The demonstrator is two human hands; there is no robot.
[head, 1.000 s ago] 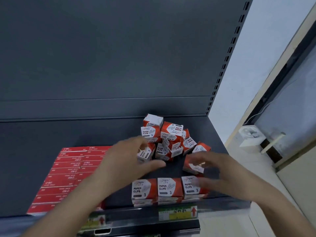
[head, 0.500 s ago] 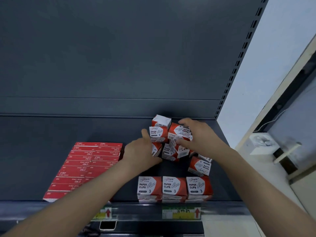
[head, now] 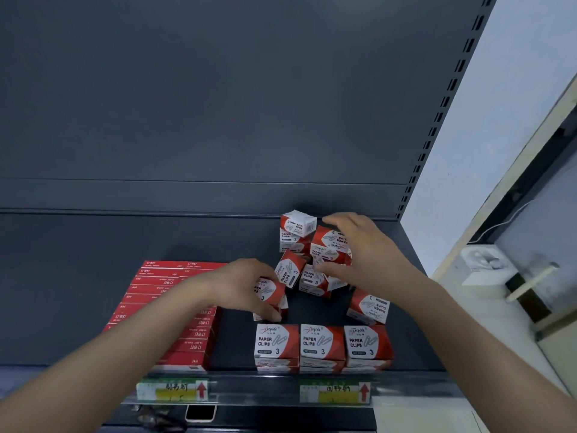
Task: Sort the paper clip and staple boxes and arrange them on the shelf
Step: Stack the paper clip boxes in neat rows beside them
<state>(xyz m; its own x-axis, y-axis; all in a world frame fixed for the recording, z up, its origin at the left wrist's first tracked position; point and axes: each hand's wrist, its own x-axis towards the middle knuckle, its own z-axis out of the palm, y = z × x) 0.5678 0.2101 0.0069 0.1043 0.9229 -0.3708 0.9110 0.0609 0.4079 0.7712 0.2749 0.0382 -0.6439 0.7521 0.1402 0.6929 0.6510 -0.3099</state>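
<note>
Three red-and-white paper clip boxes (head: 322,342) stand in a neat row at the front edge of the dark shelf (head: 93,276). Behind them lies a loose heap of paper clip boxes (head: 296,226). My left hand (head: 240,285) grips one paper clip box (head: 268,292) just behind the row's left end. My right hand (head: 365,248) is closed around a box (head: 329,245) on top of the heap. One tilted box (head: 368,306) lies behind the row's right end. Flat red staple boxes (head: 168,276) are laid out in rows on the left.
Two price labels (head: 335,392) with red arrows sit on the shelf's front rail. The shelf's perforated upright (head: 437,120) bounds the right side, with a pale wall and floor beyond. A white box (head: 480,264) sits on the floor at the right.
My left hand has drawn a paper clip box out of the heap toward the front row. My right hand has settled on a box atop the heap. The camera tilted slightly.
</note>
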